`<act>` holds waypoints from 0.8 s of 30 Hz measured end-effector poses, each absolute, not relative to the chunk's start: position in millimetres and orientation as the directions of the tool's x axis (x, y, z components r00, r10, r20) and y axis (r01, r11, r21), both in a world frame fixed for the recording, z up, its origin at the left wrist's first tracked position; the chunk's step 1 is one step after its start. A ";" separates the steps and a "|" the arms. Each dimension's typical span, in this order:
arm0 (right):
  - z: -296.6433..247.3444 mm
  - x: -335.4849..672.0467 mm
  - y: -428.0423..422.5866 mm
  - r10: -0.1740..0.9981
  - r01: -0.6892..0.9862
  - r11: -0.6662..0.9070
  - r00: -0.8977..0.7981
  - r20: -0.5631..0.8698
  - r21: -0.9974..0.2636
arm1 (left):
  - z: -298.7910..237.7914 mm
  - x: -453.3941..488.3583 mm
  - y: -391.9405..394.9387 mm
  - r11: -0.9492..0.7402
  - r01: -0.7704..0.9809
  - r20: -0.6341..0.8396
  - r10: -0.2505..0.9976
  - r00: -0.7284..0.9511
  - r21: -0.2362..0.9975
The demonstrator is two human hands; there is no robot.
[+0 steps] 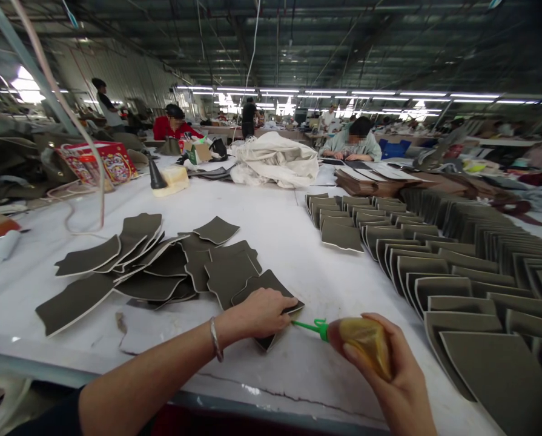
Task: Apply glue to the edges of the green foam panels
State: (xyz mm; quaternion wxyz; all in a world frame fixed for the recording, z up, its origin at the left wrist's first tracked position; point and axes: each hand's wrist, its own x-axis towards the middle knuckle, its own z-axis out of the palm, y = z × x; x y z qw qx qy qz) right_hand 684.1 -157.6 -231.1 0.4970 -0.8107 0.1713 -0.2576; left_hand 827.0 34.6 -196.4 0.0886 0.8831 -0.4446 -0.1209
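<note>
My right hand (pixel 400 363) is wrapped around a soft, clear squeeze bottle (pixel 364 342) of amber liquid, tilted on its side. Its long green nozzle (pixel 309 327) points left, with the tip close to my left fingers. My left hand (pixel 261 312) is closed at the near edge of an olive-green cut panel (pixel 271 283), its index finger lying along the top. Part of that panel is hidden under the hand. Left of it, similar panels with pale edges lie in a loose, overlapping heap (pixel 161 266).
Rows of overlapping olive panels (pixel 434 266) cover the right side of the white table (pixel 234 203). Farther back are a white cloth bundle (pixel 277 160), a black cone (pixel 156 175) on a yellowish block, and a red patterned bag (pixel 116 160). People sit working beyond the table.
</note>
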 end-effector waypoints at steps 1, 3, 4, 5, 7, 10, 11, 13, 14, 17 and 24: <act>-231.3 683.8 -157.0 -0.543 -0.028 -0.441 0.804 0.242 -0.897 | -196.1 826.9 34.6 -0.591 -0.763 -0.135 -0.805 0.577 0.263; -231.1 682.8 -155.1 -0.534 -0.013 -0.426 0.811 0.240 -0.905 | -195.7 826.7 34.5 -0.594 -0.761 -0.139 -0.803 0.579 0.262; -230.6 682.2 -153.8 -0.522 -0.003 -0.413 0.820 0.235 -0.911 | -195.6 826.5 34.6 -0.595 -0.760 -0.142 -0.802 0.580 0.262; -229.8 681.6 -152.4 -0.512 0.005 -0.398 0.828 0.227 -0.917 | -195.5 826.3 34.6 -0.596 -0.759 -0.144 -0.802 0.580 0.263; -228.0 680.5 -149.8 -0.519 0.001 -0.374 0.828 0.210 -0.927 | -195.1 825.8 34.7 -0.599 -0.756 -0.144 -0.800 0.583 0.265; -226.8 678.5 -145.9 -0.547 -0.028 -0.363 0.816 0.189 -0.931 | -193.8 825.3 34.6 -0.605 -0.749 -0.151 -0.795 0.587 0.270; -227.4 677.5 -144.5 -0.537 -0.022 -0.355 0.823 0.184 -0.935 | -193.3 825.4 34.4 -0.607 -0.746 -0.158 -0.794 0.588 0.274; -230.2 675.4 -142.7 -0.495 0.001 -0.316 0.853 0.166 -0.949 | -192.8 826.0 34.2 -0.612 -0.739 -0.176 -0.790 0.587 0.282; -232.1 674.4 -142.6 -0.481 0.005 -0.298 0.863 0.155 -0.955 | -193.0 826.4 34.1 -0.614 -0.736 -0.183 -0.789 0.587 0.286; -238.4 672.4 -145.9 -0.511 -0.021 -0.293 0.848 0.138 -0.956 | -194.9 827.8 34.3 -0.610 -0.735 -0.187 -0.792 0.582 0.296; -250.2 667.8 -147.3 -0.463 0.013 -0.292 0.873 0.153 -0.956 | -200.0 829.0 34.9 -0.605 -0.738 -0.172 -0.795 0.582 0.299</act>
